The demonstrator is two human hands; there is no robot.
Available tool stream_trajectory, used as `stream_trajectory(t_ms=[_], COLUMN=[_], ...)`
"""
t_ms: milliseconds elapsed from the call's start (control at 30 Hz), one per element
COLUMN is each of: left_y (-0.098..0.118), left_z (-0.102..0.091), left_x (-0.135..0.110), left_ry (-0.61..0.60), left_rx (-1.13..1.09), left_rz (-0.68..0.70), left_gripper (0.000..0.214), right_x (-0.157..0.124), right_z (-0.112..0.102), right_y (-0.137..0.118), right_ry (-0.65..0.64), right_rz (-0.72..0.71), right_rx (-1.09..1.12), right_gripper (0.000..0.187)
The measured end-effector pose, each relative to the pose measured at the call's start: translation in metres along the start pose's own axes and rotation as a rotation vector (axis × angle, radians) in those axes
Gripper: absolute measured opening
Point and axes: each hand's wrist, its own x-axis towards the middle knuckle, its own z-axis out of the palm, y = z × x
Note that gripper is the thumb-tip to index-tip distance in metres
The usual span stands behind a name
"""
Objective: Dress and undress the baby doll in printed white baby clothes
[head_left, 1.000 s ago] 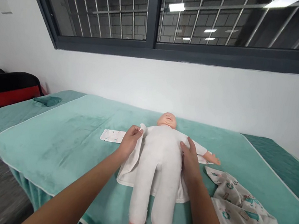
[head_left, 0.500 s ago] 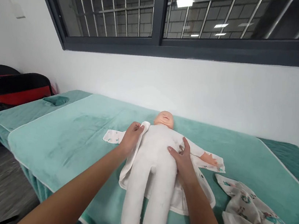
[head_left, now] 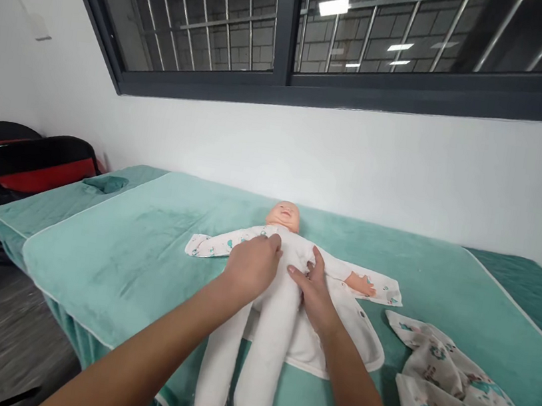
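Note:
A baby doll [head_left: 272, 311] in a white body suit lies on its back on a teal towel [head_left: 154, 247]. Under it an open white printed garment [head_left: 355, 339] is spread. My left hand [head_left: 250, 266] rests on the doll's chest, fingers closed on the garment's left flap, which is pulled across the chest. My right hand [head_left: 312, 288] lies flat on the doll's belly just to the right, fingers stretched. The doll's head [head_left: 283, 215] points toward the wall. One bare doll arm [head_left: 359, 283] lies out to the right.
A crumpled printed cloth [head_left: 455, 397] lies at the right on the table. A small teal cloth [head_left: 105, 183] sits at the far left corner. Black and red chairs [head_left: 30, 159] stand to the left. The wall and a barred window [head_left: 286, 24] are behind.
My left hand has drawn the garment's left flap from beside the doll over onto its chest. My right hand has slid from the doll's right side toward the middle of the belly.

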Motion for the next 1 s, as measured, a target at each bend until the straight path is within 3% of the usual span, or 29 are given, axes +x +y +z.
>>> stream_trajectory(t_ms=[67,133,267,433,533,600,700,833,900,1000], left_y=[0.003,-0.003,-0.041,-0.084,-0.09,-0.09,-0.088,-0.079,-0.071,-0.061], left_z=[-0.004,-0.004,0.017,0.053,0.056,0.052,0.045,0.043,0.044,0.043], left_x=[-0.017,-0.035,-0.072,-0.104,-0.102,-0.096,-0.09,-0.096,-0.105,-0.116], left_ry=[-0.007,0.105,0.341,0.255,0.284,0.22,0.071,0.165,0.206,0.132], left_rx=[-0.158,-0.347,-0.419,-0.318,-0.413,-0.536,-0.686,-0.589,-0.511,-0.425], left_rz=[0.041,0.057,-0.049,-0.148,-0.198,-0.249,-0.29,-0.305,-0.198,0.16], left_gripper=[0.02,0.021,0.02,0.033,0.047,0.06,0.05,0.026,0.021,0.018], right_x=[-0.001,-0.001,-0.001,0.001,0.0,0.0,-0.001,-0.002,-0.002,-0.002], right_z=[-0.001,-0.003,-0.012,-0.022,-0.023,-0.023,-0.022,-0.022,-0.022,-0.023], right_y=[-0.001,-0.002,-0.004,0.002,0.005,0.005,0.002,-0.004,-0.005,-0.005], right_ry=[0.012,0.014,0.029,0.198,0.234,0.216,0.136,0.064,0.058,0.032], right_rz=[0.012,0.02,-0.006,-0.107,-0.149,-0.168,-0.144,-0.052,-0.031,-0.033], right_rx=[-0.011,-0.017,-0.062,-0.321,-0.505,-0.566,-0.478,-0.294,-0.243,-0.22], right_gripper=[0.103,0.098,0.08,0.051,0.041,0.045,0.046,0.044,0.043,0.043])
